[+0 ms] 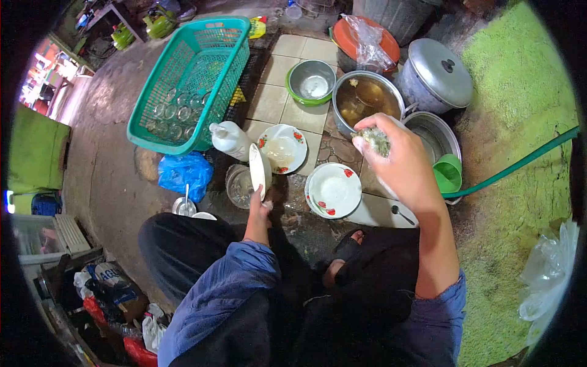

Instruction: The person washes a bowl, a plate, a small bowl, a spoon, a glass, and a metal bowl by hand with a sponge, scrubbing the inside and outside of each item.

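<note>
While the left hand (260, 205) grips an upright plate (259, 168), the right hand (397, 159) above, closed on seemingly a sponge (374, 140).

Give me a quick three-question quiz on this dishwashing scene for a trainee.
1. True or false: the left hand holds a white plate on its edge.
2. What does the right hand grip? A) a green scouring sponge B) a metal spoon C) a glass
3. Where do the clear drinking glasses sit?

Key:
1. True.
2. A.
3. In the teal plastic basket.
</note>
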`<state>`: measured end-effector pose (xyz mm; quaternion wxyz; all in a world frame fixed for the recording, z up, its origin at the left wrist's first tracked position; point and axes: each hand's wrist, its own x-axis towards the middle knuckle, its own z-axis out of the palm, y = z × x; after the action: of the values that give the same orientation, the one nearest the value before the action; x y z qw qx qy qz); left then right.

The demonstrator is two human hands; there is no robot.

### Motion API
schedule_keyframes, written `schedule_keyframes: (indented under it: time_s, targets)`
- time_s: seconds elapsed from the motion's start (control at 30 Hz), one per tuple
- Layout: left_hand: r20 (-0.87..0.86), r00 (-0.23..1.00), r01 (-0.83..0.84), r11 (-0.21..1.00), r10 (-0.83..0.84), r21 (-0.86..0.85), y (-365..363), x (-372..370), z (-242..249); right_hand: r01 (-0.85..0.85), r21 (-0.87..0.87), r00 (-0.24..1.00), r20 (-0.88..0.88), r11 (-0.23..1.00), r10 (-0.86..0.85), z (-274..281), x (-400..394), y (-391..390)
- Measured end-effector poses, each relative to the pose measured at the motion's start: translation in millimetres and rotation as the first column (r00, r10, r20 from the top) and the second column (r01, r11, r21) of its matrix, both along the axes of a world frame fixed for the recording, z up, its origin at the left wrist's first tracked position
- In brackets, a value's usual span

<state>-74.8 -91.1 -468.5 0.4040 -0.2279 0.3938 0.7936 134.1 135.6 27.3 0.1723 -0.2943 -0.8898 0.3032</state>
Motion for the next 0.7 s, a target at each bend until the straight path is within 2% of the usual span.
schedule_keyframes:
  time_s: [0.03, 0.07, 0.2, 0.27, 0.3, 0.37, 0.43, 0.47, 0.5, 0.57, 0.6, 0.63, 0.7]
  targets:
    - [0.054, 0.998, 0.012, 0.994, -0.018, 0.111, -5.2, 2.9, 0.6, -0.005, 0.002, 1.000, -0.007, 1.000, 0.005, -0.3, -0.3, -1.4]
    - [0.150, 0.980, -0.143, 0.987, 0.132, 0.068, -2.7, 5.3, 0.3, -0.013, -0.015, 1.000, 0.014, 1.000, 0.013, -1.7, -0.5, -1.6]
    - [0.110, 0.991, -0.087, 0.992, 0.077, 0.087, 8.0, 21.3, 77.2, -0.025, -0.045, 0.999, 0.019, 0.999, 0.026, -20.0, -0.8, 5.8]
    - [-0.077, 0.972, 0.220, 0.974, -0.224, -0.049, 18.8, 13.4, 111.2, -0.007, -0.042, 1.000, 0.003, 0.999, 0.007, -33.8, -2.0, 13.7]
    - [-0.103, 0.977, 0.190, 0.982, -0.187, 0.018, 29.6, 12.6, 124.8, 0.010, -0.050, 1.000, -0.007, 0.999, -0.010, -44.3, -2.6, 18.1]
    - [-0.182, 0.943, 0.302, 0.947, -0.280, 0.109, 51.1, 12.0, 182.4, 0.003, -0.020, 0.999, -0.038, 1.000, -0.004, -69.7, -4.2, 31.6]
    - [-0.248, 0.922, 0.338, 0.929, -0.296, 0.148, 71.2, 12.8, 236.0, 0.101, -0.239, 0.990, -0.074, 0.966, -0.122, -83.7, -10.2, 34.8]
    - [-0.358, 0.877, 0.387, 0.913, -0.320, 0.133, 79.4, 14.8, 262.8, -0.009, -0.536, 0.971, -0.208, 0.844, -0.121, -94.0, -16.5, 39.8]
    - [-0.460, 0.821, 0.431, 0.896, -0.338, 0.112, 83.8, 17.1, 290.6, 0.004, -0.799, 0.966, -0.151, 0.602, -0.208, -78.2, -19.6, 34.9]
    - [-0.513, 0.704, 0.557, 0.830, -0.491, -0.030, 79.0, 19.7, 355.2, -0.191, -0.824, 0.901, -0.362, 0.534, -0.237, -64.7, -19.1, 19.8]
    - [-0.546, 0.638, 0.602, 0.793, -0.544, -0.087, 75.2, 20.5, 374.5, -0.174, -0.844, 0.880, -0.364, 0.507, -0.305, -65.2, -17.9, 14.5]
    - [-0.550, 0.637, 0.599, 0.796, -0.540, -0.086, 70.2, 25.9, 392.7, -0.179, -0.842, 0.880, -0.369, 0.510, -0.301, -63.8, -14.5, 14.0]
    - [-0.369, 0.813, 0.498, 0.867, -0.451, 0.036, 57.6, 42.1, 421.6, -0.239, -0.829, 0.870, -0.414, 0.506, -0.268, -62.4, -6.5, 15.7]
